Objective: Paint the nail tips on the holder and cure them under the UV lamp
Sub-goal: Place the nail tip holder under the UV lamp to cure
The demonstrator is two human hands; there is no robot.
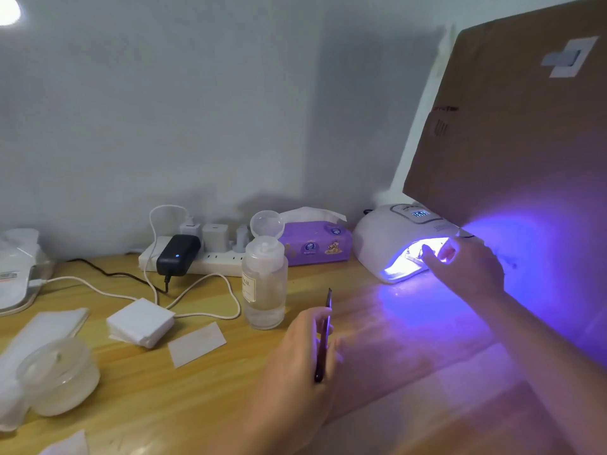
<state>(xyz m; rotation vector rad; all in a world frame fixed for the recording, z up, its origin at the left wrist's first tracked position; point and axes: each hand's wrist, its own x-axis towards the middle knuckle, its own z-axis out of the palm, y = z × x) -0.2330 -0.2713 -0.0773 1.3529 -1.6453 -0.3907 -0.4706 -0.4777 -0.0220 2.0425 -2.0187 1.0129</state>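
Nail tips on their holder sit just inside the glowing mouth of the UV lamp, washed out by the glare, so detail is hard to read. The right hand reaches to the opening, fingers curled at the holder's near edge; whether it actually grips it cannot be told. The left hand pinches a thin brush above the table. The holder is probably light, stiff plastic; it is best taken by its edge, clear of the wet, easily smudged tips.
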